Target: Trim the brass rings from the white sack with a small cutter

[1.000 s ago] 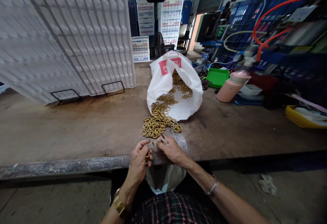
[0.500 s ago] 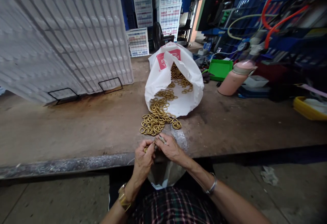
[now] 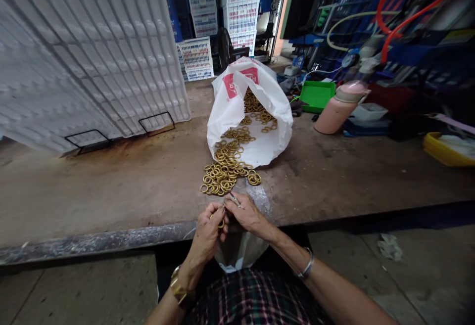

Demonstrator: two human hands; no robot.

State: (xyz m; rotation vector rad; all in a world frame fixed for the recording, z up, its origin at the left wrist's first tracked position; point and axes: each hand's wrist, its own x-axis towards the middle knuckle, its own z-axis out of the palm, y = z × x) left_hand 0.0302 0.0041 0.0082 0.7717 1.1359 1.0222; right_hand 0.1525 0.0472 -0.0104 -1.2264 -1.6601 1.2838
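Observation:
Near the table's front edge my left hand [image 3: 209, 228] is closed on a brass ring [image 3: 221, 224], which shows between its fingers. Touching it from the right, my right hand [image 3: 247, 212] is closed round a small metal tool [image 3: 235, 200]. Just beyond both hands lies a loose pile of brass rings [image 3: 221, 176]. The pile runs back into the open mouth of a white bag [image 3: 272, 139] with red print, lying on its side. More rings show inside it. Below the hands, a pale bag [image 3: 243, 252] hangs at the table edge, partly hidden.
On the wooden table [image 3: 111, 191], a stack of white ribbed trays [image 3: 122, 53] stands at the left. To the right are a green tray [image 3: 318, 96], a pink bottle [image 3: 337, 110] and a yellow container [image 3: 445, 151]. White crates [image 3: 243, 16] rise behind.
The view has shifted slightly. The fingers of my left hand have moved a little, and a ring now shows lower between them. My right hand keeps nearly the same pose with the tool.

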